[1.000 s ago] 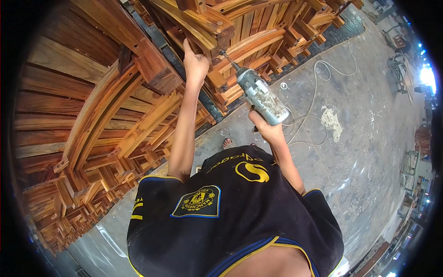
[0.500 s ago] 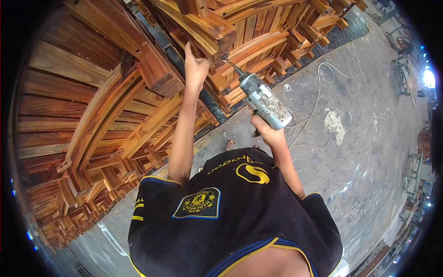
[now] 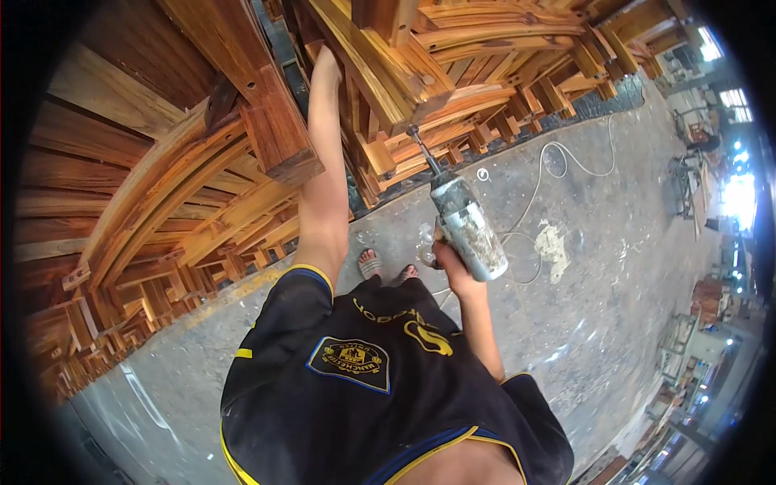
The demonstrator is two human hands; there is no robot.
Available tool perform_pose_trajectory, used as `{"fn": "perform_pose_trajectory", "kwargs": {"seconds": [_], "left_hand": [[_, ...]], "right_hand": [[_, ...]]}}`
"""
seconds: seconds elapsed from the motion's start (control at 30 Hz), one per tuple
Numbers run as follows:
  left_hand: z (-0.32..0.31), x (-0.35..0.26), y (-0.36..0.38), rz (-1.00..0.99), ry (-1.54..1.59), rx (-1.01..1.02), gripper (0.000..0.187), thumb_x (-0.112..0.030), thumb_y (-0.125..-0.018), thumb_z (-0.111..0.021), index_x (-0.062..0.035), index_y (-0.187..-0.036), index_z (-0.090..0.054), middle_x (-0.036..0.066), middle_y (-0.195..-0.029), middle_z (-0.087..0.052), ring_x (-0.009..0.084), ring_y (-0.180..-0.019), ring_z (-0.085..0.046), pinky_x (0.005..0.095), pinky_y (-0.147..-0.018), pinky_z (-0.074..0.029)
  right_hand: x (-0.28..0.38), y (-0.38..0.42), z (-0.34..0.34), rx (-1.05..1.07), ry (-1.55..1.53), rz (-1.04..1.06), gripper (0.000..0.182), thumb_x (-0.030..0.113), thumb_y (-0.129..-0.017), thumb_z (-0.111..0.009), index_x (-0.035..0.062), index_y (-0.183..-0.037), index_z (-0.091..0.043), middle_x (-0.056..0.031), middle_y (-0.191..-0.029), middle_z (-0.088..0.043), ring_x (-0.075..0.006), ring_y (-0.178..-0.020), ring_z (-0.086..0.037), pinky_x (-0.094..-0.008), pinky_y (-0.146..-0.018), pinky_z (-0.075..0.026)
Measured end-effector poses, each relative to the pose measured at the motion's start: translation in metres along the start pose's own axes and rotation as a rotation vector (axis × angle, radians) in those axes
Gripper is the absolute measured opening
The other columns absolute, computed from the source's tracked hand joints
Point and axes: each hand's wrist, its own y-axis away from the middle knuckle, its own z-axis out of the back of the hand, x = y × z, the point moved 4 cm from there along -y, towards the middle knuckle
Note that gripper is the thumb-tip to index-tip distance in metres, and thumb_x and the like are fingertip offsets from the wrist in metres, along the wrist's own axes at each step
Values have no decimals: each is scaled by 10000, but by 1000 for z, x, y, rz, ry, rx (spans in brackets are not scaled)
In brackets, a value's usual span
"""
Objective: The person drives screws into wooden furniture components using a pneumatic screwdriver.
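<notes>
My right hand (image 3: 455, 271) is wrapped round the grip of a worn, paint-marked power drill (image 3: 469, 226). The long bit (image 3: 426, 151) points up and away from me, its tip right at the end of a wooden post (image 3: 412, 89) that has a round hole in its side. My left arm (image 3: 325, 145) stretches deep between two stacked slatted wooden pieces, and the left hand (image 3: 326, 65) lies along the inner side of the post's frame. Its fingers are hidden behind the wood.
On the left stands a large slatted panel (image 3: 89, 162) with a curved rail and a thick post end (image 3: 279, 141) close to my forearm. More curved wooden pieces (image 3: 501, 40) are stacked at the back right. A pale cord (image 3: 543, 182) trails over the concrete floor (image 3: 598, 267).
My left hand has reached further in between the wooden pieces, so its fingers no longer show. The drill stays at the post's end, and the view has shifted.
</notes>
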Motion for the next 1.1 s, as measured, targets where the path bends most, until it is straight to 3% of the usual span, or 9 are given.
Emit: {"fn": "perform_pose_trajectory", "kwargs": {"seconds": [0.07, 0.1, 0.2, 0.27, 0.47, 0.53, 0.77, 0.87, 1.1], "left_hand": [[1, 8, 15, -4, 28, 9, 135, -140, -863, -531, -18, -815, -567, -13, -553, -429, 110, -451, -421, 287, -388, -329], [2, 12, 25, 0, 30, 9, 135, -139, -863, -530, -18, -815, -567, -13, -553, -429, 110, -450, -420, 286, -387, -328], [5, 14, 35, 15, 35, 11, 135, -138, -863, -525, -18, -816, -566, -13, -553, -429, 108, -447, -417, 284, -385, -325], [7, 12, 36, 22, 35, 9, 135, -137, -863, -522, -18, -817, -566, -13, -553, -429, 107, -446, -416, 283, -383, -323], [9, 7, 43, 34, 54, 2, 136, -135, -864, -513, -18, -820, -565, -13, -554, -429, 104, -440, -411, 278, -378, -317], [8, 7, 44, 37, 57, 0, 136, -134, -864, -510, -18, -820, -564, -13, -554, -429, 104, -439, -409, 277, -377, -315], [9, 7, 49, 45, 60, 3, 137, -131, -865, -499, -17, -823, -563, -13, -555, -429, 100, -433, -404, 272, -371, -308], [10, 5, 56, 44, 60, -2, 138, -130, -865, -495, -17, -824, -562, -13, -555, -429, 99, -430, -401, 270, -369, -304], [9, 1, 59, 40, 53, 4, 140, -127, -866, -484, -17, -827, -561, -12, -555, -429, 95, -424, -396, 265, -363, -297]], "right_hand": [[2, 0, -3, 14, 33, -55, 124, 92, -677, -609, 106, -797, -639, -72, -743, -636, -280, -696, -611, -377, -641, -462], [-1, 3, -4, 56, 41, -55, 171, 46, -693, -598, 70, -861, -622, -49, -755, -602, -206, -692, -568, -330, -620, -441], [-4, 2, -5, 153, 131, -17, 191, 38, -723, -588, 29, -913, -605, -38, -753, -560, -149, -676, -522, -296, -599, -416], [0, 4, -6, 82, 162, 42, 181, 61, -731, -587, 21, -906, -604, -47, -746, -555, -163, -680, -524, -309, -609, -418], [17, 4, -8, 136, -11, -206, 200, 47, -731, -581, 16, -928, -602, -53, -785, -562, -174, -744, -526, -311, -662, -418], [22, 2, -7, 46, -129, -224, 44, 52, -783, -596, 43, -809, -630, -56, -661, -604, -206, -598, -585, -335, -583, -459], [4, 10, -8, 66, -241, -350, 104, 40, -771, -588, 54, -869, -622, -41, -745, -610, -171, -763, -589, -330, -666, -449], [8, 7, -5, 145, 5, -200, 93, 67, -747, -619, 64, -840, -628, -63, -728, -621, -218, -723, -606, -351, -641, -456], [12, -3, -4, 50, 63, -57, 61, 82, -702, -638, 96, -761, -630, -55, -680, -619, -259, -639, -599, -374, -570, -433]]}}
